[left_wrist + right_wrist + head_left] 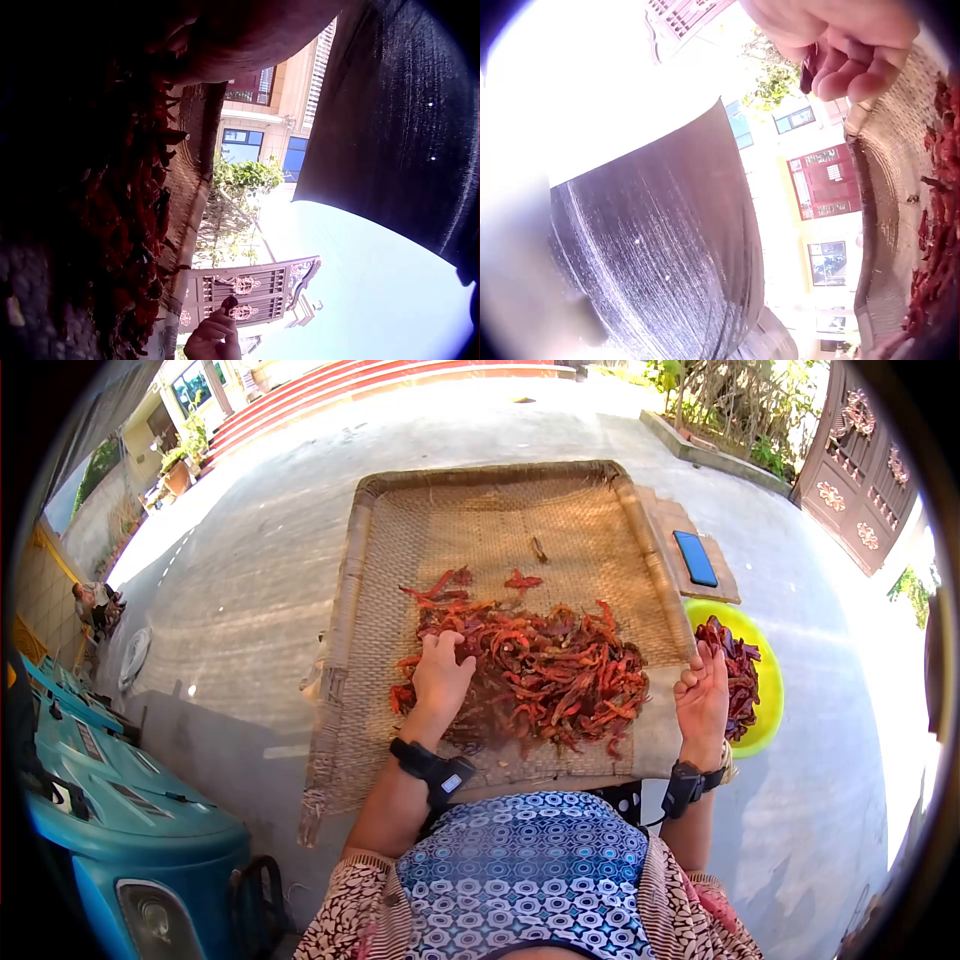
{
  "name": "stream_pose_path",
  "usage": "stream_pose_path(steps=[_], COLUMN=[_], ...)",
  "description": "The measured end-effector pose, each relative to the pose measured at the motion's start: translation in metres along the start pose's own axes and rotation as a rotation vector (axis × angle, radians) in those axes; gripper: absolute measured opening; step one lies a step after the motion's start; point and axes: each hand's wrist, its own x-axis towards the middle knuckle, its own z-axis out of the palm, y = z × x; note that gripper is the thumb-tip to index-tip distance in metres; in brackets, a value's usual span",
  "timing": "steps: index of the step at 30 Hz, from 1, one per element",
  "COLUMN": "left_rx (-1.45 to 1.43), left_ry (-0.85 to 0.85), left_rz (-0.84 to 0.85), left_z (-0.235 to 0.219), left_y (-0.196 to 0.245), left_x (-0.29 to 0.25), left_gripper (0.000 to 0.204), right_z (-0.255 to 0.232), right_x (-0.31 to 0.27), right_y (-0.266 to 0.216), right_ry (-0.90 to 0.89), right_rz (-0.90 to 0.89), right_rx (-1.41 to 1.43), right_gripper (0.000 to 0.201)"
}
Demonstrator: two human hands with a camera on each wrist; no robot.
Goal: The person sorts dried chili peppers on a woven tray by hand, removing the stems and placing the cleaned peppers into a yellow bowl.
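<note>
A heap of red dried chili peppers [560, 670] lies across the near half of a woven bamboo tray [480, 525]. My left hand [445, 675] reaches down to the left part of the heap, fingers slightly bent and touching the peppers, thumb apart from them. In the left wrist view that hand is mostly dark. At the tray's right edge my right hand [703, 695] is raised, palm up, with fingers curled. It pinches a dark red chili pepper [808, 71], seen in the right wrist view. Beside it is a yellow-green basin [768, 700] holding darker chili peppers [740, 670].
A phone [695, 558] lies on a flat brown board [725, 575] behind the basin. Left of the tray stands a teal vehicle [140, 800]. A person [97, 607] sits farther off at the left. A planting bed curb [710, 460] and a gate [860, 470] are at the back right.
</note>
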Motion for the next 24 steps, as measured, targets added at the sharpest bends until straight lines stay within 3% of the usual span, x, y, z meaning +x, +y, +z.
stream_pose_path(steps=[4,7,10,13,17,21,24], left_rx=[0.055,0.116,-0.192,-0.665,-0.716,-0.895,-0.878], left_ry=[-0.027,0.025,0.078,-0.317,-0.615,-0.732,-0.773], left_rz=[-0.08,-0.048,0.205,0.094,0.126,0.059,0.032], left_z=[0.002,0.001,0.005,-0.008,-0.013,0.0,-0.002], left_y=[0.002,0.006,0.0,0.027,0.053,0.05,0.047], left_x=[0.0,0.0,0.003,-0.004,-0.018,-0.021,-0.019], left_gripper=[0.029,0.024,0.021,0.021,0.021,0.018,0.015], right_z=[-0.01,0.006,0.03,0.054,0.077,0.079,0.081], right_x=[-0.002,-0.012,-0.021,-0.029,-0.038,-0.038,-0.04], right_y=[0.005,0.026,0.039,0.049,0.072,0.091,0.095], right_ry=[0.011,0.004,-0.169,-0.325,-0.502,-0.621,-0.584], right_rz=[0.118,0.171,0.187,0.23,0.267,0.204,0.193], right_rx=[0.019,-0.182,-0.367,-0.57,-0.795,-0.885,-0.871], right_gripper=[0.031,0.026,0.021,0.021,0.021,0.02,0.017])
